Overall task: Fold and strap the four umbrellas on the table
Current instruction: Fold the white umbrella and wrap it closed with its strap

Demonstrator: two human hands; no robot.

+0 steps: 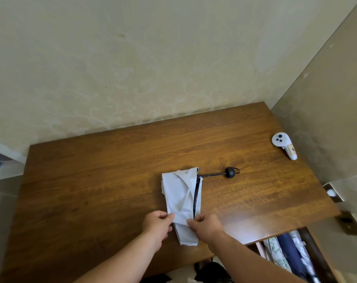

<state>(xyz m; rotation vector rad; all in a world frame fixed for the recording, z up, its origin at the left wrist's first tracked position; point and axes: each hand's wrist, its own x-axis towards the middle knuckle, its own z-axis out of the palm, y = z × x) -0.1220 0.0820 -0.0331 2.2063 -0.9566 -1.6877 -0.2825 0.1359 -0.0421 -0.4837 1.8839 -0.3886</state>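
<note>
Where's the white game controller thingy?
In the head view, the white controller lies at the table's far right edge by the wall, beyond the umbrella's black handle.

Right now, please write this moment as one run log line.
stage: folding white umbrella | left hand: pinching canopy | right hand: pinching canopy | handle: on table, extended | strap: not visible

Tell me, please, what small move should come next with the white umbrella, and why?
Probably roll the loose canopy around the shaft. Both hands, left and right, pinch the near end of the white umbrella, whose fabric lies flat and unwrapped on the table, with the handle sticking out sideways. It looks too loose to strap yet.
</note>
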